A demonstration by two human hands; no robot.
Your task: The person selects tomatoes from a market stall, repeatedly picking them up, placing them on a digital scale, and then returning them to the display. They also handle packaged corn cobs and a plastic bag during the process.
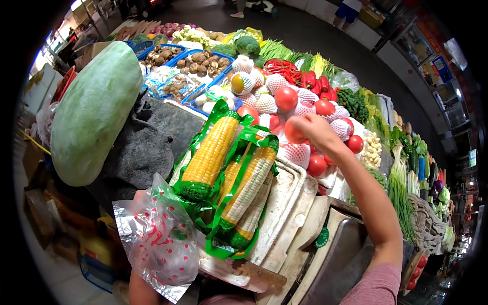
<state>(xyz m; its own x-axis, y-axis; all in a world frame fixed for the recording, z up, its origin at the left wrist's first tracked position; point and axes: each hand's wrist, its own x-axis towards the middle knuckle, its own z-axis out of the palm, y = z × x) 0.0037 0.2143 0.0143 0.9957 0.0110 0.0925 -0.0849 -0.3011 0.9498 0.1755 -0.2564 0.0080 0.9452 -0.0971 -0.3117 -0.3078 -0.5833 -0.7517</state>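
Note:
My right hand (317, 133) reaches over the produce, its fingers closed round a red tomato (294, 130). Beneath and beside it lie more tomatoes, several in white foam nets (297, 154). At the lower left, a clear plastic bag (162, 244) with pink dots hangs from my left hand (139, 194); the bag covers most of that hand, and only a bit of skin shows at its top edge. Between my hands, packs of yellow corn (211, 155) in green wrapping rest on a white foam box lid (282, 213).
A large pale green winter melon (96, 114) stands at the left beside a dark cloth (145, 142). Blue baskets of mushrooms (203, 63) sit farther back. Red peppers (315, 84), leafy greens (351, 101) and spring onions (399, 203) line the right. A wooden-handled tool (264, 274) lies in front.

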